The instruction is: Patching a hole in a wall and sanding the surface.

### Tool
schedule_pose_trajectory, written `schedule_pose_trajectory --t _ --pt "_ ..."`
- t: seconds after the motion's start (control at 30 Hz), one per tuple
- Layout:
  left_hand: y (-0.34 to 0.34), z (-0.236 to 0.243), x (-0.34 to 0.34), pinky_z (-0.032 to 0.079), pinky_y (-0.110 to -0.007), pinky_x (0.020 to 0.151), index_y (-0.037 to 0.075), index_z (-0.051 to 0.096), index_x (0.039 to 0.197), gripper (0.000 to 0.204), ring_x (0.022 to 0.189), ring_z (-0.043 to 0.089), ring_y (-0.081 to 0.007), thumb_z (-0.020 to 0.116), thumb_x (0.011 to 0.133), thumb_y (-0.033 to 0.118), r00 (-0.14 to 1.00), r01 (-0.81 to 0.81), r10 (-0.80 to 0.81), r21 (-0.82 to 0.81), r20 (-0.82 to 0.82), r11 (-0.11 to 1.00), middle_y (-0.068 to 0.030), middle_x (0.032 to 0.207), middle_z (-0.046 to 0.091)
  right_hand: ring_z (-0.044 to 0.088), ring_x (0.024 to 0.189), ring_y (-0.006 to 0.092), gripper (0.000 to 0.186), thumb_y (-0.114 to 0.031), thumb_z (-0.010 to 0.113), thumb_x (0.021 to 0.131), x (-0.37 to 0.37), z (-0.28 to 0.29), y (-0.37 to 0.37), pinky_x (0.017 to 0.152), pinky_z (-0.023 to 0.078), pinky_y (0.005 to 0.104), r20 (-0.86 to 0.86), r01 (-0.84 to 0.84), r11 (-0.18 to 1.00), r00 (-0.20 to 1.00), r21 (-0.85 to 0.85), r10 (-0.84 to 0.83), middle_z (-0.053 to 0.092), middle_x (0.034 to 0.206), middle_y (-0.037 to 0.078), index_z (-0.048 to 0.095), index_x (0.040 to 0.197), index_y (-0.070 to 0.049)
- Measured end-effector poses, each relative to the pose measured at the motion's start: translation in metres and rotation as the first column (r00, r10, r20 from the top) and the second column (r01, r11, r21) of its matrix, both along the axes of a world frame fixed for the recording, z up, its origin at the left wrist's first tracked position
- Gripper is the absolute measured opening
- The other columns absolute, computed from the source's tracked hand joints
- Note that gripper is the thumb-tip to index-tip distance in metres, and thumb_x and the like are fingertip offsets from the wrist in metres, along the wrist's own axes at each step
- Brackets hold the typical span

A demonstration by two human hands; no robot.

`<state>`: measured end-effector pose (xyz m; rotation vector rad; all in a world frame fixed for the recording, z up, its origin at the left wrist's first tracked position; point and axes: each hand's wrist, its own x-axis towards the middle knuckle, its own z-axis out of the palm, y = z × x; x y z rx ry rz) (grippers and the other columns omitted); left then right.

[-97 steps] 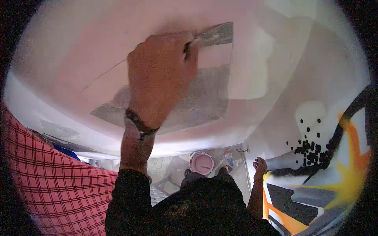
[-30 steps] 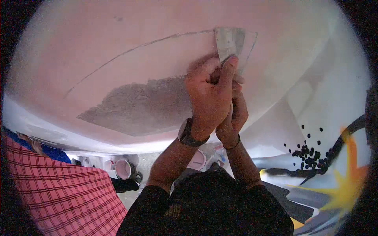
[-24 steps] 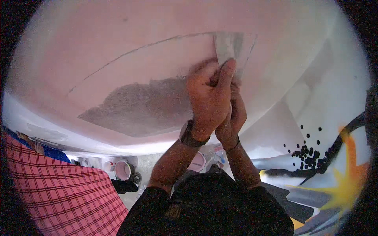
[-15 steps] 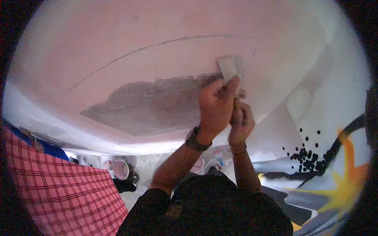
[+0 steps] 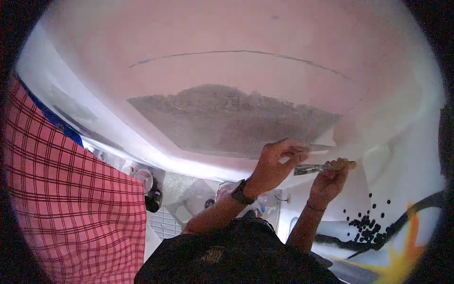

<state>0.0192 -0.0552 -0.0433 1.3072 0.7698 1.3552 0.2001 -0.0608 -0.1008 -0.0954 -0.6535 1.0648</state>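
A broad pink surface [image 5: 236, 28] fills the upper view, with a grey smeared patch [image 5: 222, 123] and a thin dark curved line above it. Just below the patch's right part, my left hand [image 5: 279, 156], a watch at its wrist, pinches a thin pale flat spreader [image 5: 322, 148], seen nearly edge-on. Beside it, my right hand [image 5: 332, 180] is wrapped around the handle of a putty knife [image 5: 307, 169]. The knife's blade points left, under the spreader. Both tools appear held away from the patch.
Pink checked cloth [image 5: 80, 199] hangs at the left. Below are a pale tub [image 5: 144, 179], a dark object [image 5: 153, 198] and a tiled floor [image 5: 163, 225]. On the right is a painted wall [image 5: 402, 251] with black dots and yellow and orange shapes.
Both hands have come down and right, off the pink surface. The spreader, earlier against the surface, is now beside the putty knife, whose blade shows. The view has shifted; the patch's right part is uncovered.
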Motion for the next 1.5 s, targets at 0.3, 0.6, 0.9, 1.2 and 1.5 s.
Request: schedule_pose_trajectory --t 0.3,0.6,0.9,1.2,1.5 --pt "-0.031 -0.047 -0.096 0.053 -0.027 0.069 -0.003 0.065 0.090 0.016 0.078 0.063 -0.0138 0.071 0.079 0.006 0.963 -0.226 0.214 -0.055 -0.165 0.973 -0.0062 0.077 0.064 0.044 0.066 0.0091 0.016 -0.021 0.053 0.094 -0.112 0.004 -0.004 0.060 0.044 0.0253 0.266 0.246 0.952 0.944 -0.181 -0.193 0.045 0.085 -0.001 0.040 0.099 -0.013" --pt "-0.045 -0.031 -0.195 0.049 -0.024 0.051 -0.002 0.065 0.082 0.013 0.060 0.059 -0.0098 0.075 0.074 0.001 0.915 -0.389 0.396 -0.093 0.072 0.916 -0.0063 0.073 0.063 0.057 0.081 0.0208 0.018 -0.014 0.065 0.083 -0.202 0.021 -0.015 0.066 0.051 0.0336 0.597 -0.013 1.000 0.802 -0.022 0.024 0.054 0.097 0.013 0.059 0.095 -0.003" --pt "-0.048 -0.001 -0.258 0.048 -0.023 0.059 -0.001 0.066 0.082 0.016 0.068 0.058 -0.0088 0.078 0.071 0.002 0.865 -0.500 0.501 0.057 -0.008 0.864 -0.0053 0.077 0.063 0.060 0.075 0.0209 0.032 -0.024 0.064 0.085 -0.247 0.058 -0.034 0.062 0.051 0.0337 0.702 0.055 0.998 0.709 0.037 -0.065 0.060 0.091 0.017 0.057 0.097 0.005" --pt "-0.019 0.019 -0.262 0.046 -0.022 0.057 0.002 0.068 0.089 0.024 0.064 0.057 -0.0088 0.080 0.069 0.006 0.869 -0.494 0.476 0.310 0.136 0.813 -0.0044 0.074 0.062 0.059 0.072 0.0185 0.037 -0.017 0.063 0.087 -0.284 0.075 -0.039 0.058 0.051 0.0284 0.544 0.539 0.826 0.648 0.167 -0.533 0.062 0.095 0.019 0.040 0.113 -0.006" --pt "-0.004 0.029 -0.242 0.036 -0.045 0.100 0.005 0.063 0.113 0.032 0.116 0.051 -0.0304 0.066 0.082 0.014 0.531 -0.355 0.847 0.907 -0.003 0.227 -0.0130 0.125 0.056 0.054 0.063 0.0171 0.024 -0.013 0.060 0.089 -0.295 0.105 -0.005 0.055 0.046 0.0269 0.382 0.554 0.759 0.656 0.341 -0.651 0.061 0.096 0.020 0.042 0.104 -0.006"
